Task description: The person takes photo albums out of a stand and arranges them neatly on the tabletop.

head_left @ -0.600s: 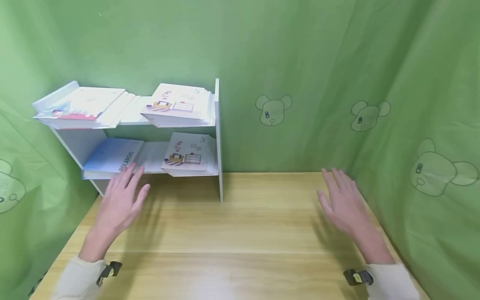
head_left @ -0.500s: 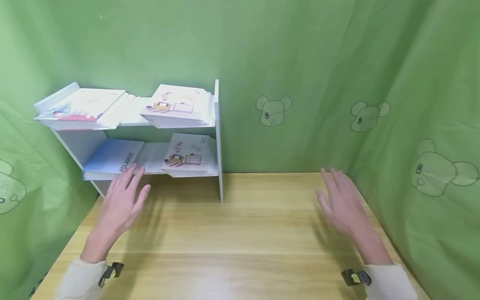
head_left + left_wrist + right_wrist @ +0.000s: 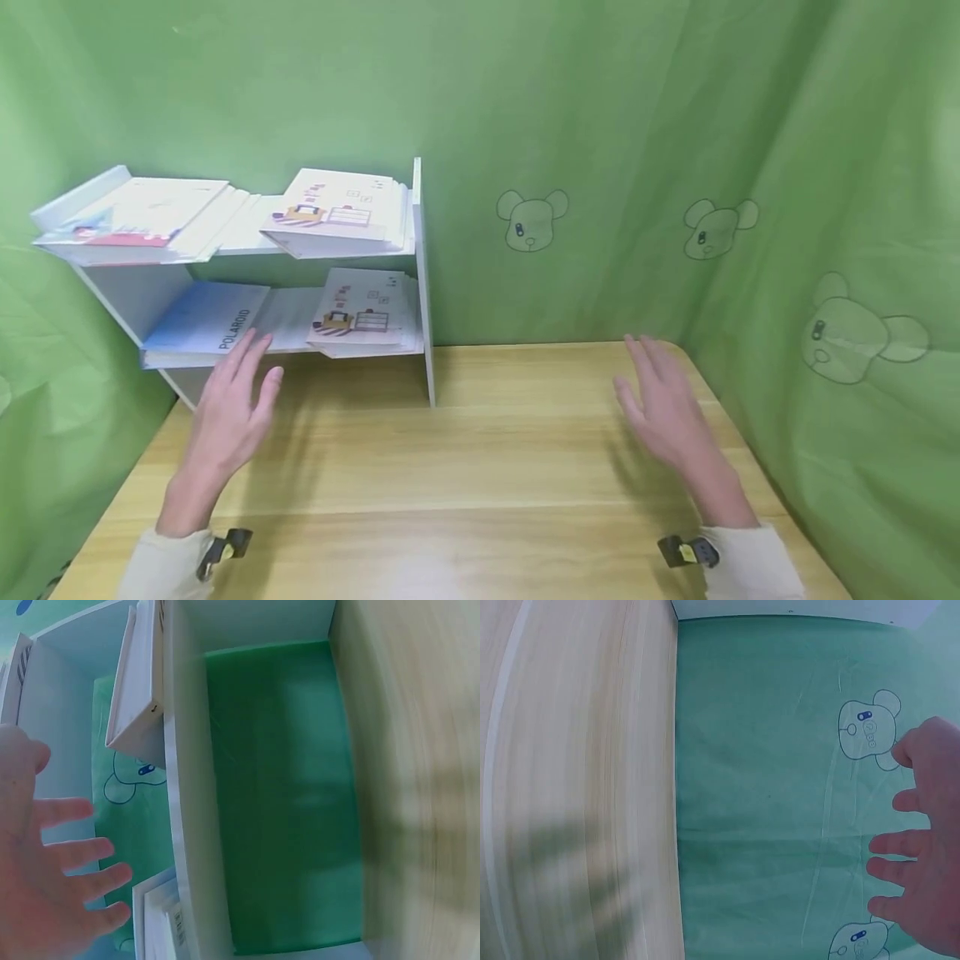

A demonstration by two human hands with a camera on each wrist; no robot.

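Observation:
My left hand [image 3: 228,417] is held over the table in front of the shelf, fingers extended and nothing in it. Its fingertips overlap the front edge of a blue book marked POLAROID [image 3: 201,317] in the head view. Beside that book on the lower shelf lies a stack of white books [image 3: 363,310] with a suitcase drawing. My right hand [image 3: 667,412] hovers over the right side of the table, fingers straight and holding nothing. In the left wrist view the spread left hand [image 3: 56,862] faces the shelf openings; the right wrist view shows the right hand [image 3: 930,847] before green cloth.
A white two-tier shelf [image 3: 424,292] stands at the back left of the wooden table [image 3: 480,467]. On its top tier are a book with a red edge [image 3: 150,217] and another white stack [image 3: 333,208]. Green curtain [image 3: 615,100] with bear drawings surrounds the table.
The head view has shifted slightly, so the shelf, curtain drawings and right hand sit further left. Both hands keep their extended pose.

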